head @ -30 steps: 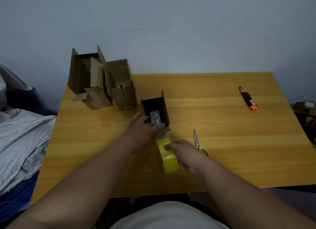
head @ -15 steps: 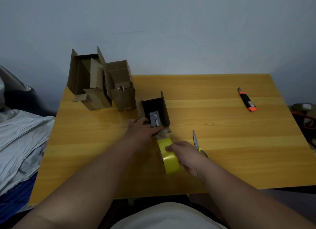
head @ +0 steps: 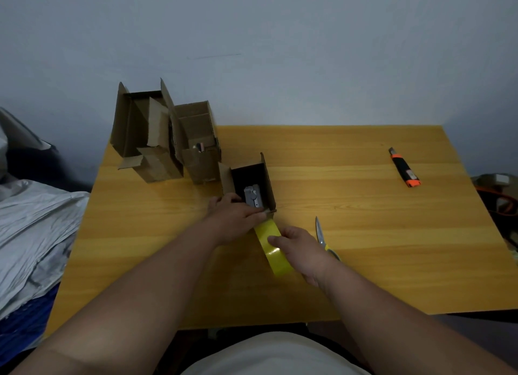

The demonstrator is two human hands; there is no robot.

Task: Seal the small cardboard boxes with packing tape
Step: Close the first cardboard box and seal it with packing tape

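A small cardboard box [head: 267,178] stands open on the wooden table [head: 350,234], with a grey metal part [head: 251,196] inside. My left hand [head: 236,217] lies against the box's near end, thumb at the left wall and fingers stretched across the near edge, where the yellow tape meets the box. Just behind it, toward me, my right hand [head: 301,248] grips the yellow tape roll [head: 273,248], which stands on edge on the table. Two more open boxes, a larger one [head: 140,139] and a narrower one [head: 200,150], stand at the table's far left corner.
Scissors [head: 319,233] lie right beside my right hand. An orange and black utility knife [head: 405,170] lies at the far right of the table. Grey cloth [head: 33,220] is heaped left of the table. The wall stands close behind.
Both hands, the tape roll and the box stay where they were. Only the view shifts slightly.
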